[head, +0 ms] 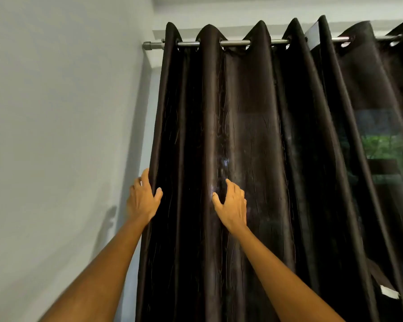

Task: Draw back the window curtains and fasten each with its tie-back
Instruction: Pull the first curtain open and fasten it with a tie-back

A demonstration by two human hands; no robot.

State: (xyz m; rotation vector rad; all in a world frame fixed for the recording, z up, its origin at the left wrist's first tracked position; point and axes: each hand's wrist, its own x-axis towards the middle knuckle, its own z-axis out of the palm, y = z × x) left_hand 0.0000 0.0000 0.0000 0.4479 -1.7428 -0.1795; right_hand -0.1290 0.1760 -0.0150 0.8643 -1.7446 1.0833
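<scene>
One dark brown curtain (254, 135) hangs in folds from one metal rod (233, 43), covering the window beside the white wall (56, 112). Two hands reach up to it. The left hand (142, 201) curls its fingers around the curtain's left edge. The right hand (230, 205) presses on a middle fold, fingers spread.

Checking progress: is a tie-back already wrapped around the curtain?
No, the dark brown curtain hangs loose from the rod, with no band around it.
</scene>
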